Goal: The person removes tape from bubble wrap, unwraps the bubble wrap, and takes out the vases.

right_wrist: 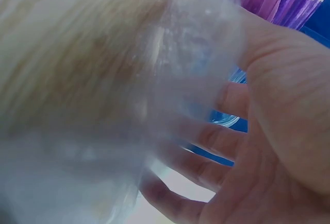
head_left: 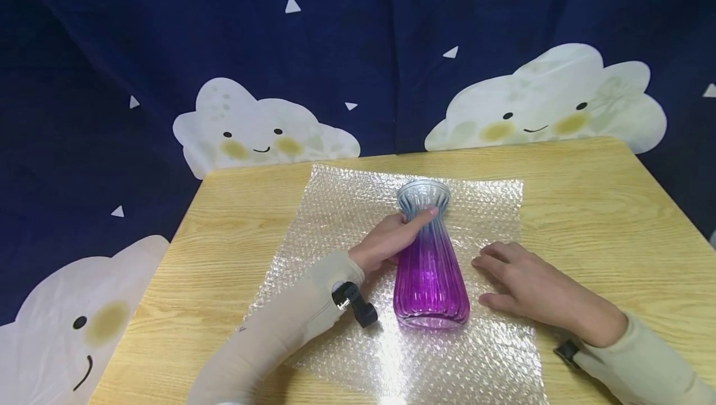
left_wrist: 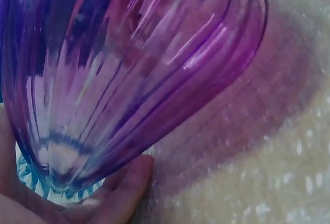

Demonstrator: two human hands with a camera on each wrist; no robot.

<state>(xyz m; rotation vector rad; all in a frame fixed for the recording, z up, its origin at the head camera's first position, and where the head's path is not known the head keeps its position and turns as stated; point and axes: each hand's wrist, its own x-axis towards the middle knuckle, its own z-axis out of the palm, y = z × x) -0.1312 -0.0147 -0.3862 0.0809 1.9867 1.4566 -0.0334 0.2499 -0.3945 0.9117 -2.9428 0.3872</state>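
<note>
A ribbed glass vase [head_left: 431,268], pale blue at the mouth and purple toward the base, is tilted over a sheet of bubble wrap [head_left: 347,206]. My left hand [head_left: 391,237] grips it round the narrow neck, thumb across the front. In the left wrist view the purple body [left_wrist: 154,64] fills much of the picture, its tinted shadow on the wrap. My right hand [head_left: 520,281] is at the sheet's right side, fingers loosely extended toward the vase. In the right wrist view, blurred bubble wrap [right_wrist: 103,80] covers the fingertips of that hand [right_wrist: 258,147].
The wrap lies on a wood-grain table [head_left: 604,206]. Behind it hangs a dark blue curtain [head_left: 363,32] printed with smiling clouds and white triangles. A small black wrist camera [head_left: 355,305] is strapped over the left sleeve, another [head_left: 567,352] at the right wrist.
</note>
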